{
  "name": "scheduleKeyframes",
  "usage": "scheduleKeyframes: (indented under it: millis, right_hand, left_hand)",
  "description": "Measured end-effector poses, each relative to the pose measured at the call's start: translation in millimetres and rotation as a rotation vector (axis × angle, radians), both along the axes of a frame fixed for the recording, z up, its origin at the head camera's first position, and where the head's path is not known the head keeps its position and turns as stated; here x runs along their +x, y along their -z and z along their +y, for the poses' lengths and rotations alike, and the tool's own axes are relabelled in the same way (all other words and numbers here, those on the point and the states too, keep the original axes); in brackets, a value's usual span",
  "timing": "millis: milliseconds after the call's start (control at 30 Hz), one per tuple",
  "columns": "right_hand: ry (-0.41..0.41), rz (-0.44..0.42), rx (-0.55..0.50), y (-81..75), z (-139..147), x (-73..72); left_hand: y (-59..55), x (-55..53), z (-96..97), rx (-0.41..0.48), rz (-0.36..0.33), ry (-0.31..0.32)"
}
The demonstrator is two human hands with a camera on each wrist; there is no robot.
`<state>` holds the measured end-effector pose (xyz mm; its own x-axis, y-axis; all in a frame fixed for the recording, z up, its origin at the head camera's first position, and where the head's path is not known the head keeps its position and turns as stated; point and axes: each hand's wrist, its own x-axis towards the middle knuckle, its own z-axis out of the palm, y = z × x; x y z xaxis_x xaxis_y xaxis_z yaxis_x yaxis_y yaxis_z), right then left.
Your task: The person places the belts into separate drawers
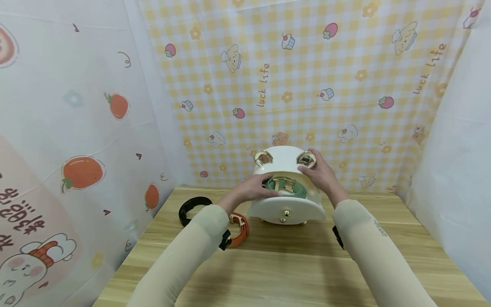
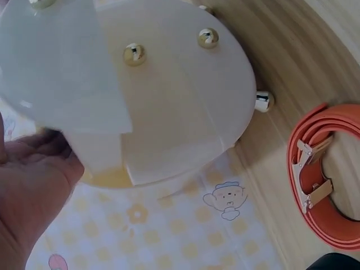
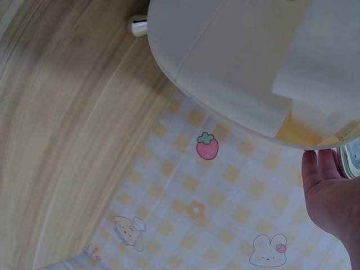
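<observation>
A white rounded storage box [image 1: 284, 157] with two round gold-rimmed eyes stands on the table, its curved front drawer [image 1: 268, 207] pulled out. A coiled green belt [image 1: 298, 187] with a gold buckle sits in the opening above the drawer front. My left hand [image 1: 251, 187] holds the left side of this coil, thumb in front and fingers behind; in the left wrist view the fingers [image 2: 42, 143] pass partly out of sight behind the drawer. My right hand [image 1: 321, 172] grips the box's upper right corner around the gold-rimmed eye, thumb on the front and fingers along the side.
Left of the box, a coiled orange belt [image 2: 318, 216] with a metal buckle and a coiled black belt [image 1: 184, 211] lie on the wooden table [image 1: 276, 273]. A yellow-checked cloth [image 1: 215, 89] hangs close behind the box, with printed white cloth [image 1: 73, 128] along the left.
</observation>
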<state>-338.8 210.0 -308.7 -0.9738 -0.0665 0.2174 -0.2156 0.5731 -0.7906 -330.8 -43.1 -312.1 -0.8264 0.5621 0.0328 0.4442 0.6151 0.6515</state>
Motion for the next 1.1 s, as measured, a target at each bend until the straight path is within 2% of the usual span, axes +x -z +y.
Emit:
scheduleKeyframes:
  millis: [133, 267, 533, 733, 900, 933, 1100]
  right_hand:
    - [0.011, -0.014, -0.004, 0.6, 0.8, -1.1]
    - [0.017, -0.022, -0.009, 1.2, 1.6, -1.0]
    - [0.017, -0.032, -0.024, 2.1, 2.7, 0.0]
    - [0.023, -0.039, -0.027, 1.9, 2.1, 0.1]
    - [0.023, -0.039, -0.025, 2.5, 2.6, -1.2]
    - [0.023, -0.040, -0.026, 2.3, 2.6, -1.2]
    - [0.025, -0.042, -0.023, 2.2, 3.3, -1.8]
  left_hand:
    - [-2.7, 0.9, -6.3, 0.098, -0.060, 0.042]
    - [-5.7, 5.2, -12.2, 0.168, -0.093, 0.025]
    - [-7.0, 16.7, -16.6, 0.289, -0.026, -0.068]
    - [-4.4, 31.4, -14.1, 0.416, 0.011, -0.148]
    - [-0.3, 43.7, -11.7, 0.539, 0.039, -0.190]
    - [-2.9, 49.2, -11.2, 0.555, 0.039, -0.198]
    - [1.2, 58.4, -11.9, 0.624, 0.067, -0.219]
